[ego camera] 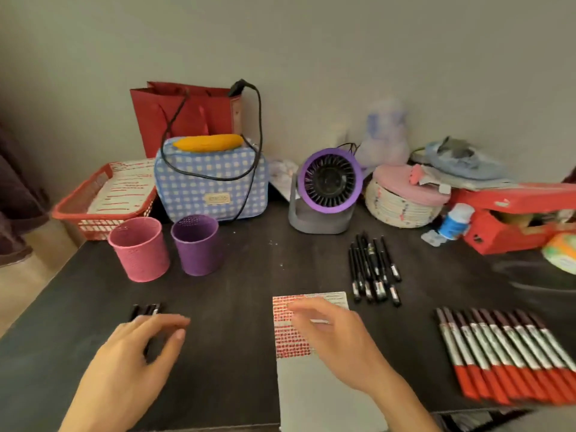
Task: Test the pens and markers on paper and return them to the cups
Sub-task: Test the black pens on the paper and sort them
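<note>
Left hand [140,347]: laid over a few pens [146,309] at 8 o'clock; grip cannot be told
Right hand [330,338]: fingers loosely spread, nothing held, above paper [311,388] at 6 o'clock
Cups [140,251]: 10 o'clock, no pens seen inside
Pen pile [374,269]: 1 o'clock
Markers [505,353]: 4 o'clock
Risk: pens may be rolled off the near edge by a sweep; piles may be mixed

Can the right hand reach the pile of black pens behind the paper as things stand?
Probably yes. The right hand hovers over the paper, fingers loose and holding nothing, and only bare table lies between it and the black pens just beyond to its right.
</note>
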{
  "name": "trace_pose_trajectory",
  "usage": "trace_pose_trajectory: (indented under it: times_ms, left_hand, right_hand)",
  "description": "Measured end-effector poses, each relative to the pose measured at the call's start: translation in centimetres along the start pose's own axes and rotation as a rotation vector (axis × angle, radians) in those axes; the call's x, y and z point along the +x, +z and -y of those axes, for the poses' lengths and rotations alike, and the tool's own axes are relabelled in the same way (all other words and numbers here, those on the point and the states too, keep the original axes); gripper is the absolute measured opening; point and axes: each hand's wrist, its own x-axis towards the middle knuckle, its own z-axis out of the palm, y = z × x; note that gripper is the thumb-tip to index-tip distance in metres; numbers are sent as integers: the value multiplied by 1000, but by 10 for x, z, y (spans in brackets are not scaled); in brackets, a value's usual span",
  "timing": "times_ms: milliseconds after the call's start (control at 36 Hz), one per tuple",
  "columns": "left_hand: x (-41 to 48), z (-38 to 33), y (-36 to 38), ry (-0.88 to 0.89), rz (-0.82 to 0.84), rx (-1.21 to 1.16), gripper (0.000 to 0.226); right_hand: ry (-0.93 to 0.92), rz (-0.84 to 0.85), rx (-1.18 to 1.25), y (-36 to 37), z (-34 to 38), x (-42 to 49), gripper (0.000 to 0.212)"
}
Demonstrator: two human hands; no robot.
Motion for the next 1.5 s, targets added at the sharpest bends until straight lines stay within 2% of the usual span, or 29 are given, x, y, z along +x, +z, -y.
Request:
trace_pose_trajectory:
  times_ms: [83,167,250,306,389,528,806,1222,1500]
  left_hand:
    - [9,-23,25,115,51,-34,31]
    - [23,-50,52,174,195,-15,22]
    - [40,-81,81,180,390,38,13]
    - [48,-100,104,234,435,65,10]
    - [57,-121,136,315,418,128,17]
    - [78,-154,174,406,396,208,30]
    - [96,-183,206,466,456,402,49]
    - [103,-186,210,405,401,432,37]
    - [116,-193,214,247,342,448,27]
  right_hand:
    - [30,-169,-123,-40,-24,-21,17]
    - [69,-306,-331,-62,-49,-38,25]
    - [147,-285,-562,-68,-72,-48,34]
    - [181,-269,-659,-67,-85,-52,39]
    - [134,-330,-658,-65,-94,-54,40]
    - [117,-347,-651,-65,-99,-52,55]
    - [122,-366,-615,-63,-103,-54,54]
    - [127,-371,-596,-62,-105,-53,57]
    - [115,-389,-594,-62,-104,-55,43]
